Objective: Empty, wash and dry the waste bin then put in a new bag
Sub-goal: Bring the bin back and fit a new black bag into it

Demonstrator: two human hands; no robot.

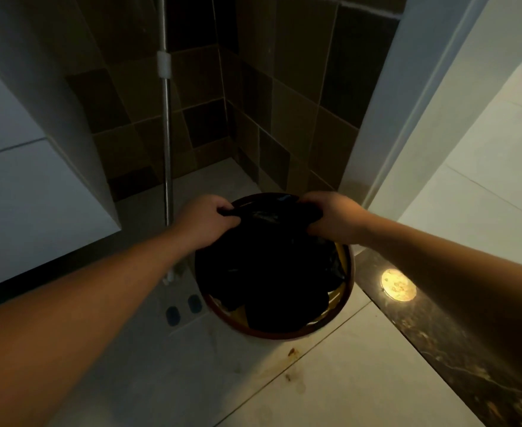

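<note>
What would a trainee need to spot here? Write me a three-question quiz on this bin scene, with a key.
1. True or false: both hands grip the black bag.
2. Where does the bag sit? A) inside the round bin B) on the floor C) on the cabinet
3. Which upright object stands left of the bin?

Key:
1. True: the left hand and the right hand each hold its top edge.
2. A
3. The metal pole.

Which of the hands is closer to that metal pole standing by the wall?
Left. The left hand grips the black bag right beside the metal pole; the right hand grips the bag's other side, farther from it.
</note>
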